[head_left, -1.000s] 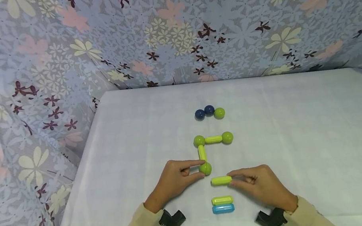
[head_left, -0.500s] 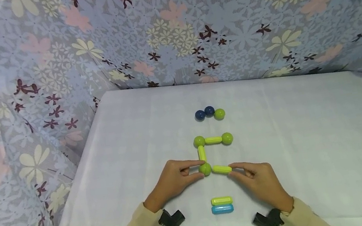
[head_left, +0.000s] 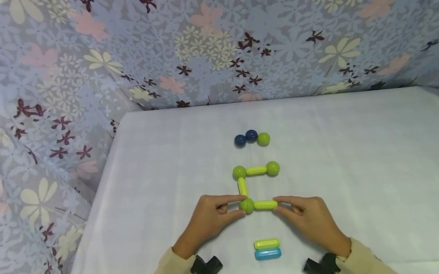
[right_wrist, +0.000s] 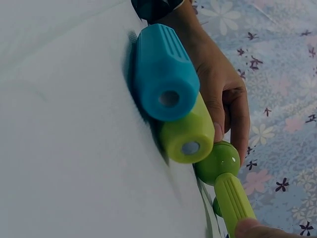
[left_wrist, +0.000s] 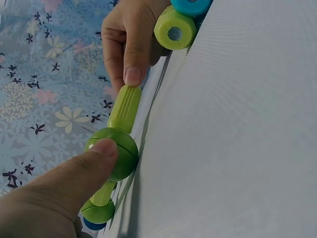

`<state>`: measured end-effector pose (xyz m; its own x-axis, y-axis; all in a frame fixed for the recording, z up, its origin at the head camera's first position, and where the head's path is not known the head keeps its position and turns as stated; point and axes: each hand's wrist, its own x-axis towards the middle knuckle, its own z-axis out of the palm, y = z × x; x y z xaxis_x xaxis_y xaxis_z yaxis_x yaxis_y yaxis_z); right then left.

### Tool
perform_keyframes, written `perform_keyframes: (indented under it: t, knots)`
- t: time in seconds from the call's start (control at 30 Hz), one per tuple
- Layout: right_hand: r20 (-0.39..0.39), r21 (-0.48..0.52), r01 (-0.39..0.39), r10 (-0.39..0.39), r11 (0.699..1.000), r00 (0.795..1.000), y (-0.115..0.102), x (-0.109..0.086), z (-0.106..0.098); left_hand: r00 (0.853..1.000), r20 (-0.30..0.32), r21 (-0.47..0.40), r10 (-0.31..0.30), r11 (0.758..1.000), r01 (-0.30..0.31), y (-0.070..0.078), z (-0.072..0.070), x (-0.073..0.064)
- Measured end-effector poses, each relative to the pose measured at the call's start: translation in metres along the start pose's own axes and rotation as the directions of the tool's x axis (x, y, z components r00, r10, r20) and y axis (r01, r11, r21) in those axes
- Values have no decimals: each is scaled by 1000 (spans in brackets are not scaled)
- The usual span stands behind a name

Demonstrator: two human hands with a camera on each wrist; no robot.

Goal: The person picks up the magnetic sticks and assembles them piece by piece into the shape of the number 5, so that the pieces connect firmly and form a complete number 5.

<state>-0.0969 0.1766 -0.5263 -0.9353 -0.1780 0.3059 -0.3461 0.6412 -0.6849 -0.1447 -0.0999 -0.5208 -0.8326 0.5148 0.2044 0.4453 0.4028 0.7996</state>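
My left hand (head_left: 209, 220) pinches a green ball (head_left: 247, 205) between thumb and forefinger at the near corner of a ball-and-rod shape. My right hand (head_left: 314, 218) holds the right end of a yellow-green rod (head_left: 265, 205), whose left end touches that ball. From the ball another rod (head_left: 242, 187) runs away to a second green ball (head_left: 239, 172). There a further rod (head_left: 256, 170) leads right to a third green ball (head_left: 273, 168). In the left wrist view the held rod (left_wrist: 124, 110) meets the ball (left_wrist: 121, 154) end-on.
Nearer the front, a loose yellow-green rod (head_left: 267, 243) lies against a blue rod (head_left: 268, 254), both with metal discs at their ends. Behind the shape sit two dark blue balls (head_left: 251, 135) and a green ball (head_left: 263, 139). A white cloth covers the table (head_left: 362, 170); floral curtains stand behind and left.
My right hand has moved the rod away from the front and turned it until its end meets the pinched ball. The left hand keeps its pinch on the ball.
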Motion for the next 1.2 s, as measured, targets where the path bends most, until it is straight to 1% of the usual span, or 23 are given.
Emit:
perform_keyframes:
  t: [0.3,0.47,0.6,0.8,0.93,1.0,1.1,1.2]
  knots:
    - [-3,8,-9,9,1000,1000,1,-1,0,1000,-5,0,-5,1000,5,1,1,-1]
    - [-12,12,4,-4,1000,1000,1,-1,0,1000,-12,1,-2,1000,2,0,2,-1]
    - [-16,15,7,-7,1000,1000,1,0,-1,1000,-12,13,3,1000,-3,1,1,0]
    - [-19,18,-8,9,1000,1000,0,2,0,1000,-10,23,2,1000,-1,0,-1,1]
    - [-26,15,-11,11,1000,1000,1,3,0,1000,-12,3,5,1000,-5,1,-2,1]
    - [-25,27,-16,16,1000,1000,2,3,-1,1000,-9,-13,4,1000,-4,0,-2,2]
    - [-26,82,-37,39,996,999,7,5,-4,1000,-2,-27,-1,1000,1,0,0,1]
    - [-67,170,-64,76,983,995,17,14,-10,1000,0,-22,1,1000,-1,0,0,3]
